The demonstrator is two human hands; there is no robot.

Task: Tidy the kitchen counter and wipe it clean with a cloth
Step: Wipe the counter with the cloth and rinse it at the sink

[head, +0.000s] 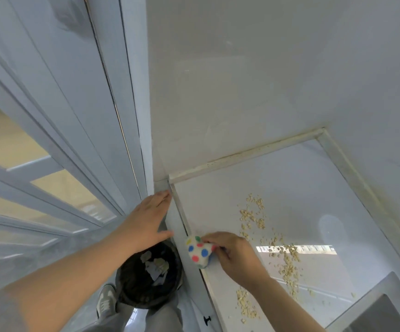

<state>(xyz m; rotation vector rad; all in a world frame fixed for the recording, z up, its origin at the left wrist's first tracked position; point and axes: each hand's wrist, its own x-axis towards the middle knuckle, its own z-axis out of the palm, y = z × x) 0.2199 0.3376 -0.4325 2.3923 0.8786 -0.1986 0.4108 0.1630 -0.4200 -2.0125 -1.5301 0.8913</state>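
Head view: looking steeply down at a white kitchen counter [301, 188] set into a corner, with a wall behind it and a door frame at 9 o'clock.
Cloth: a white cloth with coloured dots [199, 251] bunched up at the counter's left edge, low in the middle of the frame.
Right hand: the right hand [236, 256] sits at 3 o'clock of the cloth, fingers curled and closed on the cloth's right side, pressing it onto the counter.
Left hand: the left hand [146, 220] lies at 10 o'clock of the cloth, near it but apart, fingers stretched out flat against the counter's end panel, holding nothing.
Crumbs: pale oat-like flakes [282, 255] are scattered over the counter from 1 o'clock to 5 o'clock of the right hand, in a loose band.
Bin: a dark round bin [146, 276] with scraps inside stands on the floor at 7 o'clock of the cloth, below the left hand.
Shoe: a grey shoe [106, 299] rests beside the bin at its 8 o'clock.
Sink: a steel corner [383, 310] shows at the frame's 5 o'clock.
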